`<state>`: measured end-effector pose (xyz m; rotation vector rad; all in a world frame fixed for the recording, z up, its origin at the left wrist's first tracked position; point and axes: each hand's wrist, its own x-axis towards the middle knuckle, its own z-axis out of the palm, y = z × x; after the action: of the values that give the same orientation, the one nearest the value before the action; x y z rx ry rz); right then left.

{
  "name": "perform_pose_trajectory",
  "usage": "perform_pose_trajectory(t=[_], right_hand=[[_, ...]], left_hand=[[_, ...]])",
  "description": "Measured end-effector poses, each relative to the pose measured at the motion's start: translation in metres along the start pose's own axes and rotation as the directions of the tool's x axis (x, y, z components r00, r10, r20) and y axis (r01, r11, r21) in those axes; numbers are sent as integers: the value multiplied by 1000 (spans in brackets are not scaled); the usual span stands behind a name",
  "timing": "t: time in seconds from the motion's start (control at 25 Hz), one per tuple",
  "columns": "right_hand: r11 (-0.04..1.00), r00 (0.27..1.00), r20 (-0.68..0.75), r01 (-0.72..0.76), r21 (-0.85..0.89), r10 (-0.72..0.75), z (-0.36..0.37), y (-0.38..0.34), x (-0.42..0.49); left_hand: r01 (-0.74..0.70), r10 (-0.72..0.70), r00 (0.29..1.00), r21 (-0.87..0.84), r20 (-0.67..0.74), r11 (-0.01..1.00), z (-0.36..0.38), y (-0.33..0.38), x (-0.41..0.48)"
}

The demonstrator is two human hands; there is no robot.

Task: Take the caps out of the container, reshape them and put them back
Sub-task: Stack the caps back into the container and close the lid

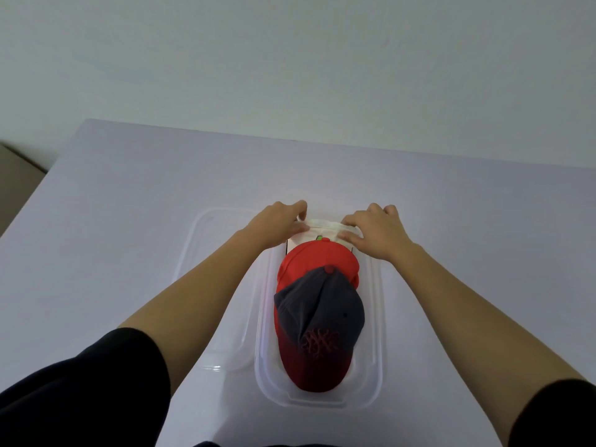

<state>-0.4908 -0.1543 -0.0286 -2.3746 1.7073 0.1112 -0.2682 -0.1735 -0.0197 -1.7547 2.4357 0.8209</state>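
Fingers (300, 224) of the left hand (277, 221) and those of the right hand (377, 235): curled down over the far edge of the white cap (322, 229), each hand pinching a fold of its cloth, one at either side. White cap: at the far end of the container (380, 333), seemingly inside it, behind the red cap (317, 256), which lies mid-container; the dark grey cap (322, 304) overlaps the red one toward the near end. Handling, by judgement: light, with a soft cloth crown that creases and collapses under a pinch, neither fragile nor slippery; the brim is likely the only stiff part. Best hold: both sides of the crown's rim, or the brim edge, lifted evenly so the neighbouring red cap is not dragged along. Pose: both forearms bare, stretched forward along either side of the container, palms down, knuckles raised, hands near each other but apart. Clear lid (219, 285): flat on the table (129, 221), just beside the container's left wall.
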Motion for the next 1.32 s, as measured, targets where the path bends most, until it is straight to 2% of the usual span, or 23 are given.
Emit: perform_pose_trajectory(t=[0.16, 0.28, 0.36, 0.44, 0.48, 0.52, 0.56, 0.64, 0.68, 0.88, 0.96, 1.04, 1.08, 1.12, 1.2, 1.24, 1.32], right_hand=[[992, 991, 80, -101, -77, 107, 8, -9, 6], [990, 995, 12, -102, -99, 104, 11, -15, 12], [996, 992, -87, -88, 27, 90, 8, -11, 5], [975, 969, -220, -59, 215, 107, 2, -6, -12], [954, 965, -232, -46, 298, 119, -1, -2, -21], [934, 978, -178, -41, 354, 111, -4, 0, -31], [930, 994, -83, -38, 366, 74, -5, 1, -39], [958, 996, 89, -25, 285, 0, -4, -2, -48], [971, 993, 115, -30, 238, 3, -2, -5, -48], [966, 973, 115, -214, 145, 198, 4, -31, -32], [970, 978, 31, -209, 124, 207, 1, -37, -37], [943, 975, -91, -168, 287, 201, -5, -38, -53], [901, 976, -88, -145, 408, 197, -7, -37, -64], [858, 983, -21, -147, 492, 180, -9, -38, -73], [865, 981, 143, -182, 468, 130, -3, -46, -86], [891, 978, 154, -192, 412, 140, 6, -50, -88], [899, 972, 68, -235, 369, 226, 20, -59, -85]], left_hand=[[39, -39, 999, 181, -1, 983, 9, 4, 0], [116, -107, 993, 251, -49, 961, 15, 10, 4], [131, -105, 984, 183, -147, 974, 14, 10, 3], [58, -61, 955, -18, -291, 998, 9, 8, -11], [10, -57, 945, -144, -324, 990, 5, 8, -22], [-27, -50, 954, -250, -296, 968, 2, 10, -34], [-27, -42, 977, -315, -210, 949, 1, 12, -45], [31, -32, 999, -285, 3, 958, 4, 16, -56], [55, -44, 998, -235, 52, 971, 7, 17, -56], [199, -205, 978, -135, -31, 971, 26, 24, -43], [182, -210, 966, -176, -154, 967, 30, 26, -52], [87, -195, 935, -342, -297, 936, 29, 24, -71], [32, -185, 931, -436, -313, 899, 30, 22, -83], [2, -166, 948, -512, -273, 859, 32, 20, -95], [7, -103, 983, -529, -153, 849, 42, 22, -113], [15, -91, 987, -488, -132, 873, 49, 23, -115], [31, -103, 979, -373, -174, 927, 59, 26, -109]])
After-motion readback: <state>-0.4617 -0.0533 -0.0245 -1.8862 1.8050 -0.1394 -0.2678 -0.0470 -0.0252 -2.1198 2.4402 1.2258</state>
